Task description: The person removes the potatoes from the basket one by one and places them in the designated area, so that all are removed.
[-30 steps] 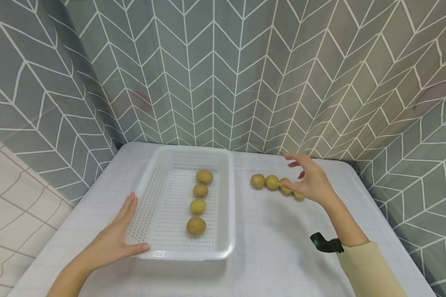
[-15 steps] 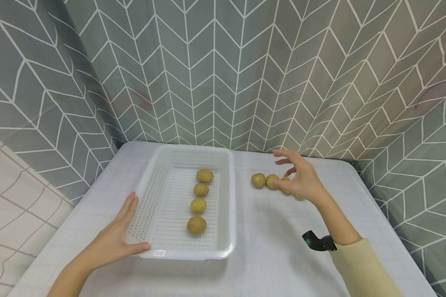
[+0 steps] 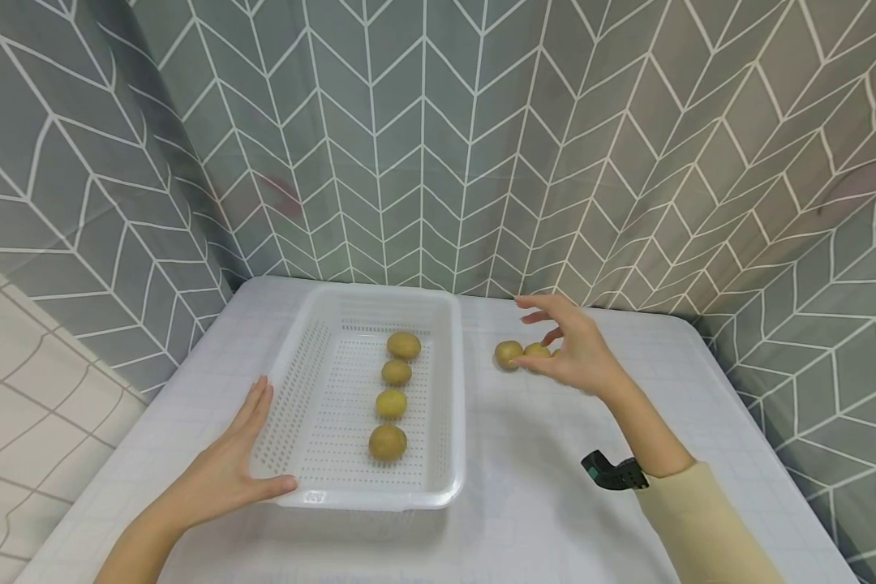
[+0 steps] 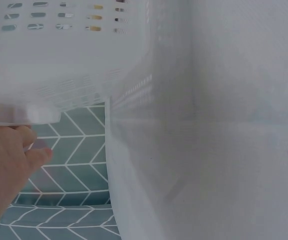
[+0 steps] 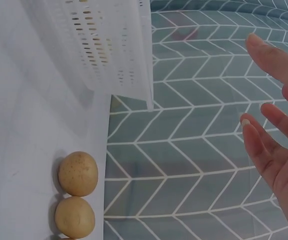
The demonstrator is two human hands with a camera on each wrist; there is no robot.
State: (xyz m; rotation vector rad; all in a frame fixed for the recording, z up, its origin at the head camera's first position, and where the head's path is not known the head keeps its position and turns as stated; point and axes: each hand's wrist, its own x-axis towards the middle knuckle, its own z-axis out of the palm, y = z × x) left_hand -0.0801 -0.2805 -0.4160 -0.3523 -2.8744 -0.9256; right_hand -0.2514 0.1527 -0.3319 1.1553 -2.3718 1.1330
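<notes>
My left hand [image 3: 226,462] rests against the left side of a white perforated plastic basket [image 3: 457,397], fingers straight and thumb at the near rim. In the left wrist view its fingers [image 4: 31,150] lie below the basket rim. Several potatoes [image 3: 388,443] form a column inside the basket. My right hand [image 3: 573,349] hovers over a row of potatoes on the table, thumb and fingers apart, holding nothing. It covers part of that row; the leftmost potato [image 3: 508,354] shows fully. In the right wrist view, the spread right hand [image 5: 281,130] is apart from the potatoes [image 5: 77,173].
A white cloth covers the table [image 3: 511,503]. Grey curtains [image 3: 438,146] with a white zigzag pattern hang behind and at both sides. A black strap device [image 3: 616,472] is on the right wrist, beside a pale yellow sleeve [image 3: 704,519].
My right hand has moved left along the row of potatoes, with its fingers still apart. The left hand and the potatoes have stayed put.
</notes>
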